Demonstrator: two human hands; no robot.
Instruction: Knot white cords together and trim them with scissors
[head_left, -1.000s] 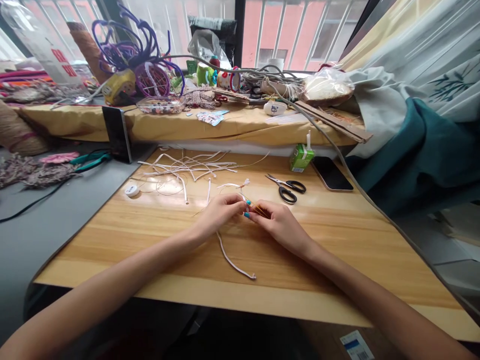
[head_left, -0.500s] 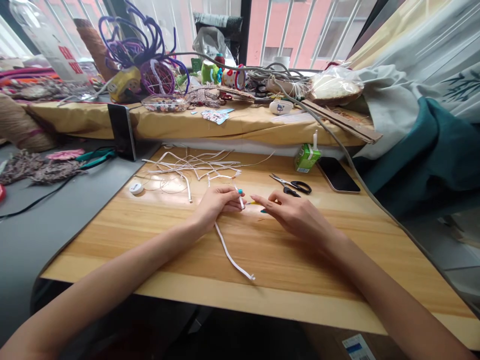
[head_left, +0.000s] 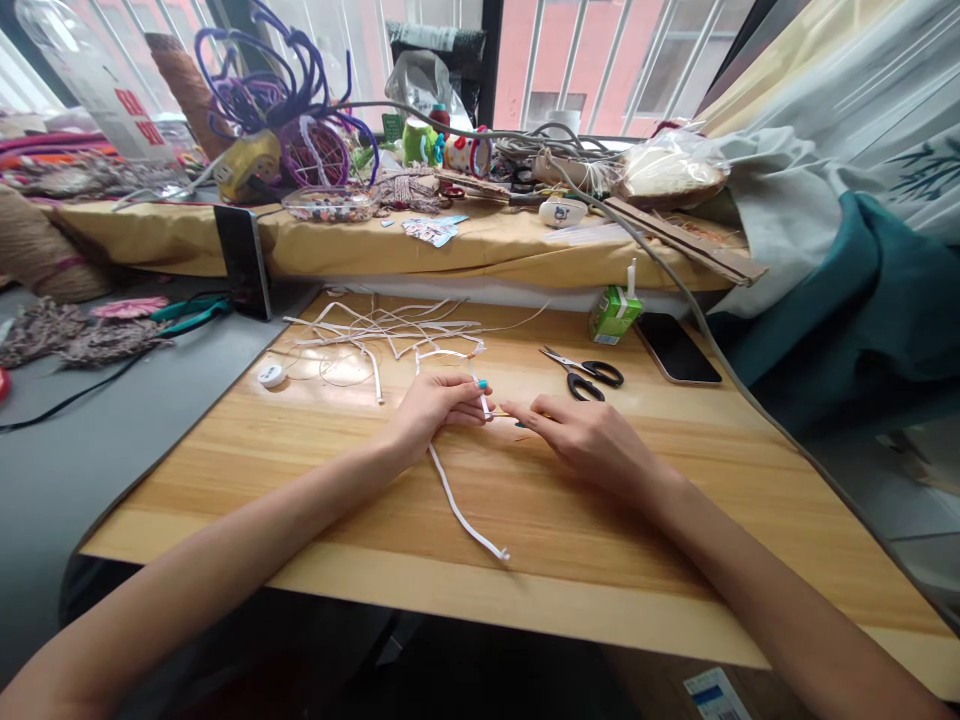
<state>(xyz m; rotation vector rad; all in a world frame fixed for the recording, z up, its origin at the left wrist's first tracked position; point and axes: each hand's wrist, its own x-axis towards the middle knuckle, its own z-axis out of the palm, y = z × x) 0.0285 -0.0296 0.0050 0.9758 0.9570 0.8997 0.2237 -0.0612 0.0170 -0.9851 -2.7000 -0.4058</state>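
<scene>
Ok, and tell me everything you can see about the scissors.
The scissors have slim, silvery, metal-looking blades and two black loop handles, probably plastic. They lie flat on the wooden tabletop, just beyond the right hand and left of the flat black phone. The tips point toward the window side and left; the loops are spread, blades seemingly slightly parted. No hand grips them.
</scene>
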